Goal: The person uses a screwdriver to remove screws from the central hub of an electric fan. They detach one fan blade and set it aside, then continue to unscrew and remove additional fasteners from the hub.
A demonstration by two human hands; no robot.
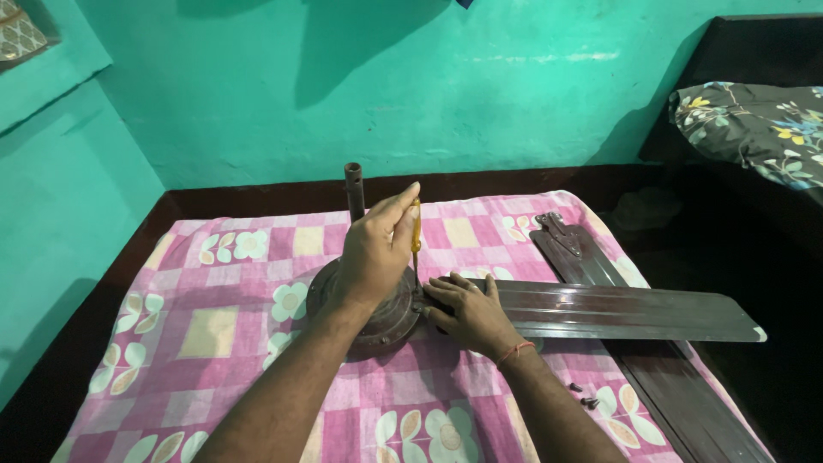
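Gripping a yellow screwdriver (416, 236) upright with left hand (377, 249), right hand (467, 313) pressing fan blade (617, 313) beside brown motor (377, 313)

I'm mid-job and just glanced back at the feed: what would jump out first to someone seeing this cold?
The left hand holds a yellow-handled screwdriver upright at the edge of the brown ceiling fan motor, centre frame on the pink checked floral cloth. The right hand presses flat on a dark fan blade stretching right; loose screws lie nearby.
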